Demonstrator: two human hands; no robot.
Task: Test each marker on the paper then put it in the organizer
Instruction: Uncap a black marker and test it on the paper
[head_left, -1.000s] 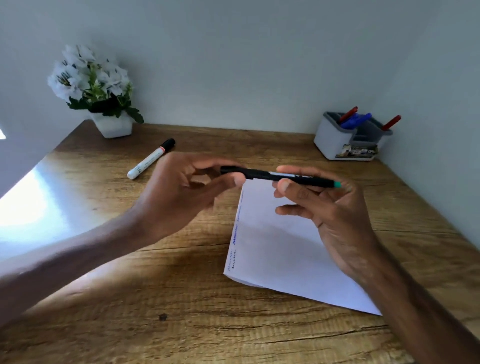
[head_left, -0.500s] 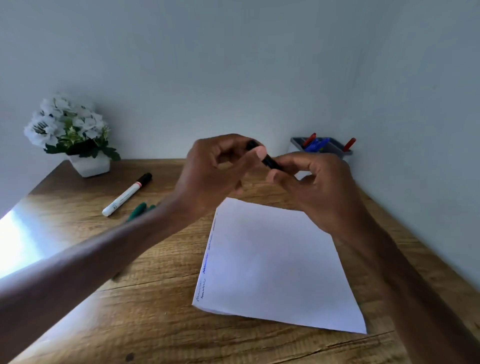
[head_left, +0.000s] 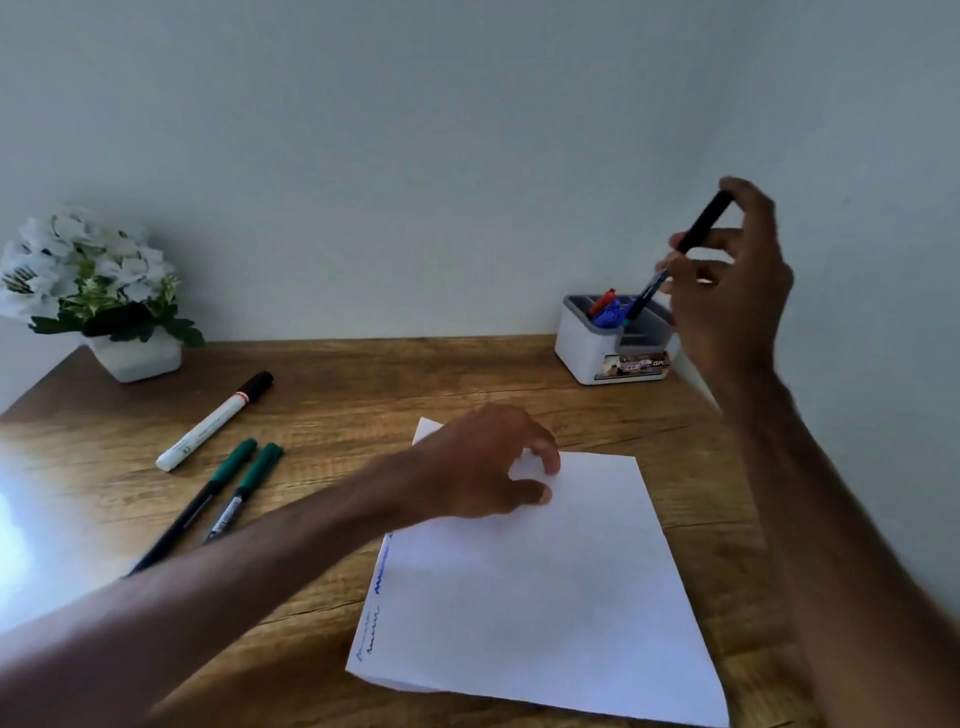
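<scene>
Right hand pinches the black marker at far right, just above the organizer. Long axis is steep, with the low tip pointing down-left at the rim. Can't tell which compartment. I'd lower it along that axis; the right hand is the nearer one. Left hand is loosely curled and empty over the far-left corner of the paper.

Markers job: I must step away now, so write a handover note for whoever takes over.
Right hand grips the black marker, end down over the organizer. Left hand rests on the paper's top, fingers loose, holding nothing.
Done: scribbles along the paper's left edge; red and blue markers stand in the organizer.
Left: drop the black marker in, then test and store two green markers and the white marker, lying left of the paper.
</scene>
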